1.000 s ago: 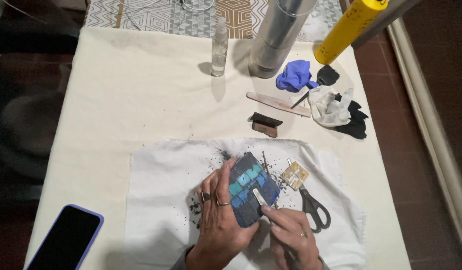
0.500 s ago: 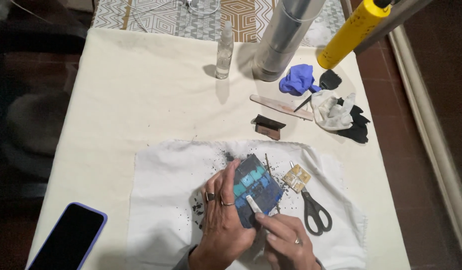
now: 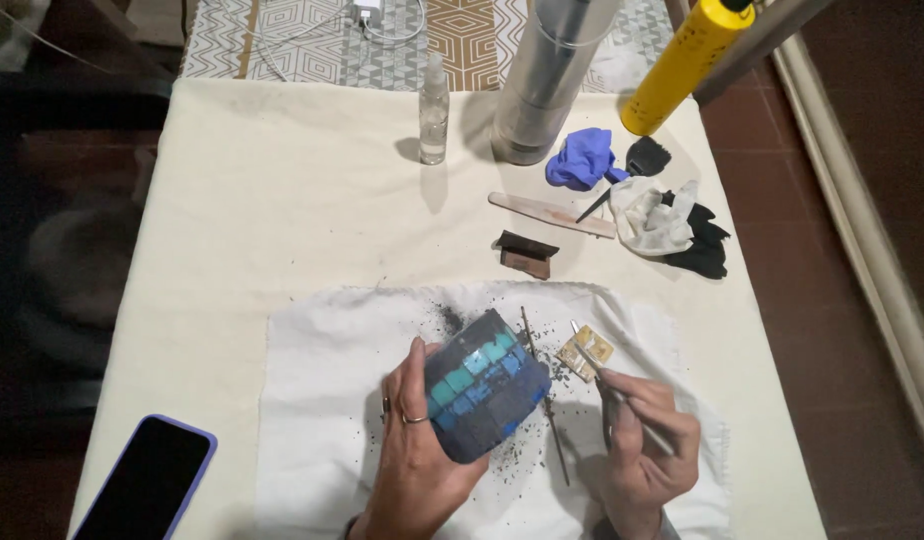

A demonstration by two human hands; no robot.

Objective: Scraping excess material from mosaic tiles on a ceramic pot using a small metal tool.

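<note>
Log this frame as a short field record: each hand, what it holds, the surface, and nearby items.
left hand: grips a dark block with blue and teal mosaic tiles
right hand: holds a thin metal tool, tip near a small tan piece
surface: white cloth with dark crumbs, on a cream-covered table
nearby: thin stick, phone, spray bottle, yellow can

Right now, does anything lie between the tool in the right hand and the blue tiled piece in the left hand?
Only a thin stick lies on the white cloth between the right hand and the blue tiled piece, which the left hand holds. The tool points at a small tan piece.
</note>
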